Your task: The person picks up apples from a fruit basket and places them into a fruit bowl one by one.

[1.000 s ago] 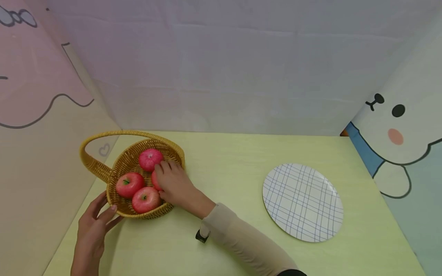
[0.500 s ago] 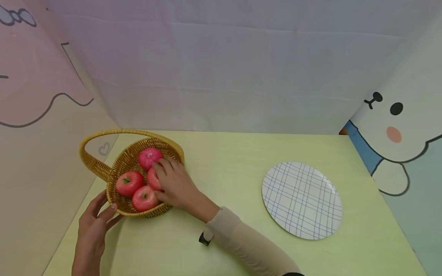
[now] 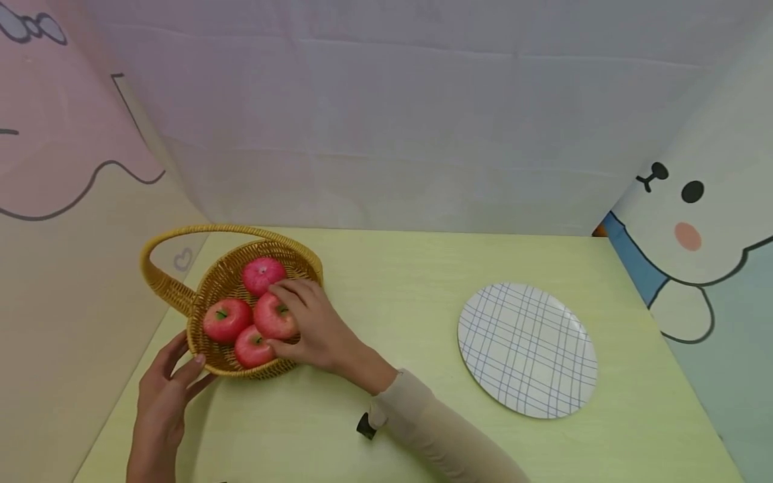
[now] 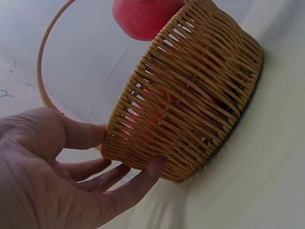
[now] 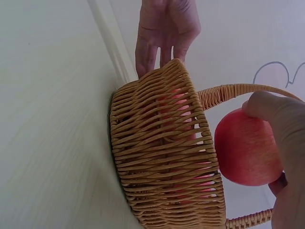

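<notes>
A wicker basket [image 3: 228,274] with a tall arched handle stands at the left of the table. My left hand [image 3: 162,396] holds its near left side, thumb at the rim and fingers against the outer weave [image 4: 186,105]. My right hand [image 3: 320,335] grips a red apple [image 3: 272,318] between thumb and fingers. In the right wrist view that apple [image 5: 245,150] is up at rim level, above the basket's wall. Three other apples lie inside: a red one [image 3: 227,322] at left, one [image 3: 250,350] nearest me, partly covered, and a pinker one [image 3: 262,274] at the back.
A white plate [image 3: 528,350] with a blue check pattern lies on the right of the pale yellow-green table [image 3: 386,282]. A plain light sheet [image 3: 386,121] rises behind the table, and walls with cartoon drawings stand on both sides.
My right hand has drawn the apple upward and slightly toward the right, so more of it and its stem show. The left hand stays at the basket.
</notes>
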Available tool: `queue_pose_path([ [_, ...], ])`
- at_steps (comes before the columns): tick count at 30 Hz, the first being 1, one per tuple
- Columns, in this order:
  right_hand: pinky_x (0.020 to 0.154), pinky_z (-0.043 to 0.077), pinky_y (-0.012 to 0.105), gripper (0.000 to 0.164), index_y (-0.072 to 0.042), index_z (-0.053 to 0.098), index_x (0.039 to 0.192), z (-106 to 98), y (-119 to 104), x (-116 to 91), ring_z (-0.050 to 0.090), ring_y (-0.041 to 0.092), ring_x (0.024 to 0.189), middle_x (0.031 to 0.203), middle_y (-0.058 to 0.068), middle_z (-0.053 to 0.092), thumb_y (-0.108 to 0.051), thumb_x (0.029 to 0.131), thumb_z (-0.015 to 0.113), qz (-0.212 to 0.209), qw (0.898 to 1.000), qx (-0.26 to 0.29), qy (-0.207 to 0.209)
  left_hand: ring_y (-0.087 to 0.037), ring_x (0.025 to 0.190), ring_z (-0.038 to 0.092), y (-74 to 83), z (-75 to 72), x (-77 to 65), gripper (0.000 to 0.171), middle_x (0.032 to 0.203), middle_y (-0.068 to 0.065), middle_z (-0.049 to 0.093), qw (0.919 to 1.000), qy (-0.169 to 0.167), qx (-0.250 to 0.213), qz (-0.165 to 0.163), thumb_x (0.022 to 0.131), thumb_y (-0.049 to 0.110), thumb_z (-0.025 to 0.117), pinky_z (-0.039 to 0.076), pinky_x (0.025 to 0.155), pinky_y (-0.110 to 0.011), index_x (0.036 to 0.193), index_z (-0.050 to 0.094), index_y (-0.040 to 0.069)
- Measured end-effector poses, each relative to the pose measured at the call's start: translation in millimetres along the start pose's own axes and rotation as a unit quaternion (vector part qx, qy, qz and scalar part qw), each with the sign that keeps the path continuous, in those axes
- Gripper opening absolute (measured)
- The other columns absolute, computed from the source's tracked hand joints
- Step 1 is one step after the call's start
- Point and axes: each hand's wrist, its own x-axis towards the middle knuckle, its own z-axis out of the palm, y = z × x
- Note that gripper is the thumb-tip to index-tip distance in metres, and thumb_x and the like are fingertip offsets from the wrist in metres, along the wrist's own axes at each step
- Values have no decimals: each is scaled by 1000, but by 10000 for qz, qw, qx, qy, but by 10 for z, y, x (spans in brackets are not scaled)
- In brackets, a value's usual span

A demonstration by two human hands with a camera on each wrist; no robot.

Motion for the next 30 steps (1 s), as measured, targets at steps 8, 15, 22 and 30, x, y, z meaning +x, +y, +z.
queue_pose_path([
  [8, 124, 40, 36, 78, -2, 53, 147, -146, -1, -144, 46, 27, 141, 148, 10, 54, -34, 84, 88, -120, 9991, 338, 246, 6, 97, 71, 4, -1, -6, 74, 134, 15, 48, 9999, -58, -105, 55, 102, 7, 66, 65, 72, -21, 165, 28, 11],
  [15, 120, 45, 35, 79, -3, 52, 148, -294, -11, -318, 47, 27, 140, 149, 11, 54, -32, 83, 87, -127, 9985, 399, 359, 6, 97, 71, 1, 1, -17, 74, 134, 15, 48, 9999, -78, -47, 73, 102, 8, 66, 65, 72, -21, 165, 28, 11],
  [22, 115, 50, 27, 82, -5, 48, 151, -451, 31, -507, 47, 24, 143, 152, 13, 48, -24, 83, 89, 36, 9975, 603, 359, 6, 97, 71, -5, 2, -12, 74, 134, 15, 47, 9999, -94, -66, 69, 103, 8, 65, 65, 73, -21, 166, 27, 10],
  [30, 111, 54, 32, 82, -9, 48, 152, -626, 125, -714, 46, 25, 145, 155, 11, 49, -19, 82, 90, 411, 9937, 881, 560, 6, 97, 71, -12, 6, -8, 73, 136, 14, 47, 9999, -59, -116, 89, 102, 7, 65, 65, 73, -21, 165, 28, 10],
])
